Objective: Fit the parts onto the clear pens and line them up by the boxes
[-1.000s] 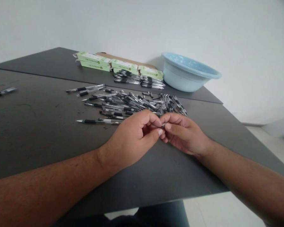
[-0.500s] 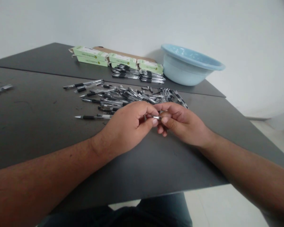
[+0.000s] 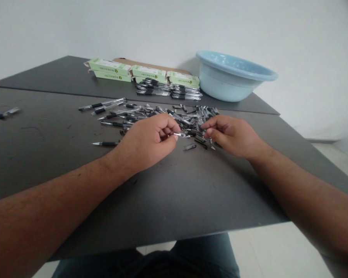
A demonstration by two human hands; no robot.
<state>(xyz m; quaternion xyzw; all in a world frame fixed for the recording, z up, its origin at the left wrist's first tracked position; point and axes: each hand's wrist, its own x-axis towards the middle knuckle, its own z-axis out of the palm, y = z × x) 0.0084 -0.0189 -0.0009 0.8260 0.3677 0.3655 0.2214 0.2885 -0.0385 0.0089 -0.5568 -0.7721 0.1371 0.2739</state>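
My left hand (image 3: 150,141) is closed, with thumb and forefinger pinching a pen (image 3: 180,135). The pen's silver and clear end sticks out to the right, while the palm and fingers hide the rest. My right hand (image 3: 230,133) is at the right side of a loose pile of pens and pen parts (image 3: 188,119). Its thumb and forefinger are slightly apart over the pieces, and I see nothing held between them. Just in front lie a clear cap (image 3: 190,147), a black cap (image 3: 201,144) and a small silver tip (image 3: 212,148).
Green boxes (image 3: 110,68) stand along the back of the dark table (image 3: 162,208). Neatly laid pens (image 3: 185,93) rest before them. A light blue basin (image 3: 232,83) is at the back right. One pen (image 3: 104,143) lies left of the pile, and a cap (image 3: 8,113) lies far left.
My hands were together at the pen's end. The right has moved away to the right, onto the pile, and the left has shifted slightly left and away from me with the pen.
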